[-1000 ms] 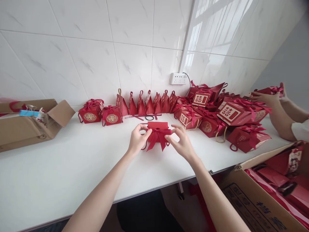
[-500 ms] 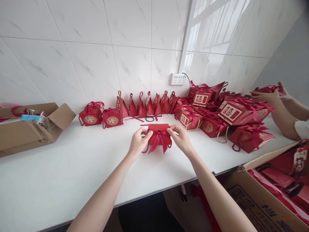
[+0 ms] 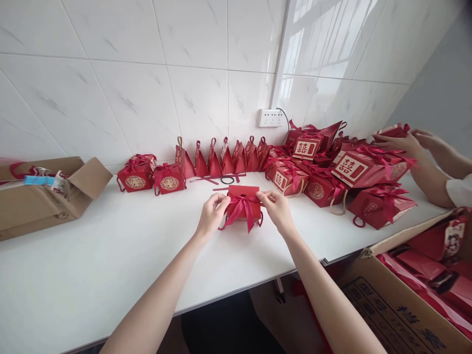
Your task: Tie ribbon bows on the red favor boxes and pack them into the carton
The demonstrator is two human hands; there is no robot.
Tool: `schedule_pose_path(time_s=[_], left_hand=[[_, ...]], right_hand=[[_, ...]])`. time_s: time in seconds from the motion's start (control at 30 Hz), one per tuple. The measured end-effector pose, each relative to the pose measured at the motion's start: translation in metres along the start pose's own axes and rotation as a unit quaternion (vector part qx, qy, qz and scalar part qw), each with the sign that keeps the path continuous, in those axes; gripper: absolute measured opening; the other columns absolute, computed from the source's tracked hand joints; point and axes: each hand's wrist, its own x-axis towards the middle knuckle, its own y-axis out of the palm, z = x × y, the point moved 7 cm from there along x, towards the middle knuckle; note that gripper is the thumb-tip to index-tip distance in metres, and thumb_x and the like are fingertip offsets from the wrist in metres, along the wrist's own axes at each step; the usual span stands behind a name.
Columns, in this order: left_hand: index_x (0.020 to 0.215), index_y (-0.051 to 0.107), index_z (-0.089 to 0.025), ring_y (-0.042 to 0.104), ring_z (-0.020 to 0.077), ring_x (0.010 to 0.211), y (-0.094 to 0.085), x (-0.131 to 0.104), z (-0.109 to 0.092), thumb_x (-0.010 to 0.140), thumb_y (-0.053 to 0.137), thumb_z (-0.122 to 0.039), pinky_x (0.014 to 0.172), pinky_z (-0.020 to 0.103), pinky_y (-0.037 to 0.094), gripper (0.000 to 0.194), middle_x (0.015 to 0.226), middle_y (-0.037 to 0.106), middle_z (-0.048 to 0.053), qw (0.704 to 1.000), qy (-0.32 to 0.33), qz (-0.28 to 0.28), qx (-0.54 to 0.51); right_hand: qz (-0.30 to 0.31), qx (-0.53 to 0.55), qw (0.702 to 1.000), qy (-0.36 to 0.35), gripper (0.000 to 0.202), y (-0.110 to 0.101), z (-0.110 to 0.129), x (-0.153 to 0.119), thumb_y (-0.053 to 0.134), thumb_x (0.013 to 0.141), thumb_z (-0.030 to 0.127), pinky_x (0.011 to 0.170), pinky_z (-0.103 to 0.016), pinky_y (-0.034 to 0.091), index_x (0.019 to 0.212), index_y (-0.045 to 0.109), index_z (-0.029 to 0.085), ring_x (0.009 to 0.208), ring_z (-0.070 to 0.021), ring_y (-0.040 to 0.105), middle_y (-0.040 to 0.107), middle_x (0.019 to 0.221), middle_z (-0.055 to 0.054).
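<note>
A small red gift box (image 3: 240, 191) with a cord handle at its sides sits on the white table in front of me. A crimson ribbon bow (image 3: 243, 209) is tied across its front, with two tails hanging down. At the box's left side, my left hand (image 3: 214, 211) pinches one side of the bow between thumb and finger. My right hand (image 3: 275, 206) pinches the other side at the upper right. The fingertips partly cover the loops. Just behind the box lie loose ribbon strips (image 3: 221, 189) and a black ring (image 3: 227, 180).
Several triangular red boxes (image 3: 224, 160) stand along the wall, with two red boxes (image 3: 136, 174) to their left. A pile of red boxes (image 3: 320, 167) fills the right. Open cartons sit at left (image 3: 40, 211) and lower right (image 3: 387, 300). Another person's hands (image 3: 405, 147) hold a red box.
The bow's loops and tails have shifted slightly, and more of the box's top flap shows upright. The other person's hands have moved left with their box. The view has shifted a little.
</note>
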Motion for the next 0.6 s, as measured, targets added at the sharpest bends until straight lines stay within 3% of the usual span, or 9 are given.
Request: schedule_pose_path(time_s=[0.23, 0.37, 0.6], left_hand=[[0.068, 0.051, -0.018, 0.050, 0.0122, 0.068, 0.000, 0.000, 0.005, 0.074, 0.056, -0.037, 0.065, 0.023, 0.041, 0.021, 0.070, 0.052, 0.000, 1.000, -0.007, -0.002, -0.008], [0.065, 0.051, -0.018, 0.050, 0.0126, 0.067, 0.001, 0.000, 0.003, 0.070, 0.058, -0.037, 0.063, 0.023, 0.041, 0.021, 0.069, 0.053, 0.000, 1.000, -0.013, 0.002, -0.014], [0.061, 0.050, -0.019, 0.048, 0.0120, 0.060, 0.000, -0.003, -0.005, 0.070, 0.059, -0.044, 0.058, 0.022, 0.042, 0.028, 0.058, 0.050, -0.002, 0.999, -0.007, -0.021, 0.025]], right_hand=[[0.026, 0.025, 0.999, 0.030, 0.043, 0.001, -0.001, 0.001, 0.065, 0.066, 0.058, 0.077, -0.033, 0.053, 0.064, 0.055, 0.017, 0.081, -0.0201, 0.064, 0.067, 0.089, -0.007], [0.041, -0.017, 0.999, 0.010, 0.040, 0.002, 0.002, -0.004, 0.062, 0.070, 0.057, 0.081, -0.035, 0.049, 0.071, 0.057, 0.017, 0.085, -0.0207, 0.063, 0.067, 0.089, -0.006], [0.030, -0.063, 0.997, -0.027, 0.036, -0.001, 0.010, -0.008, 0.062, 0.070, 0.053, 0.082, -0.034, 0.045, 0.067, 0.058, 0.018, 0.086, -0.0204, 0.061, 0.067, 0.087, -0.006]])
